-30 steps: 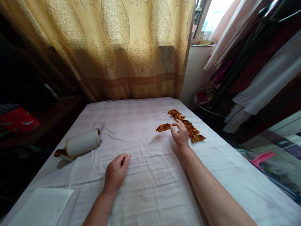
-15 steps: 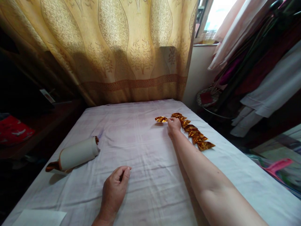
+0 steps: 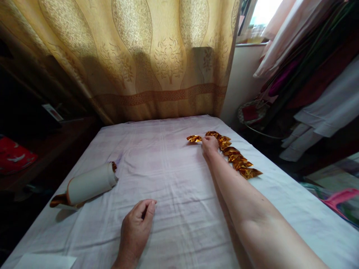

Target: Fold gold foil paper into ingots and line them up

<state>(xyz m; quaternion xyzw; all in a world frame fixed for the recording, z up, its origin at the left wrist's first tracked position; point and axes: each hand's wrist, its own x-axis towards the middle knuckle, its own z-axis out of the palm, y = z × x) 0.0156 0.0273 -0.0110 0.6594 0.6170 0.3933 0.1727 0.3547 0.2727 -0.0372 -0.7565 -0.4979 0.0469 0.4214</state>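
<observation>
My right hand (image 3: 210,144) reaches to the far right part of the cloth-covered table (image 3: 157,164). Its fingers pinch one end of a folded gold foil piece (image 3: 194,139), which points left. Beside that hand runs a slanting row of similar shiny gold foil pieces (image 3: 238,161), lying close against one another; the hand hides part of the row. My left hand (image 3: 138,228) rests on the cloth near the front, curled with thumb against fingers, and I see nothing in it.
On the left lies a roll of white-backed gold foil (image 3: 91,184). A white paper sheet (image 3: 46,261) sits at the front left corner. Behind the table hangs a gold patterned curtain (image 3: 165,63); clothes (image 3: 331,97) hang at the right.
The view has shifted slightly. My right hand still pinches the gold foil piece, now a little closer to the row. My left hand stays in place.
</observation>
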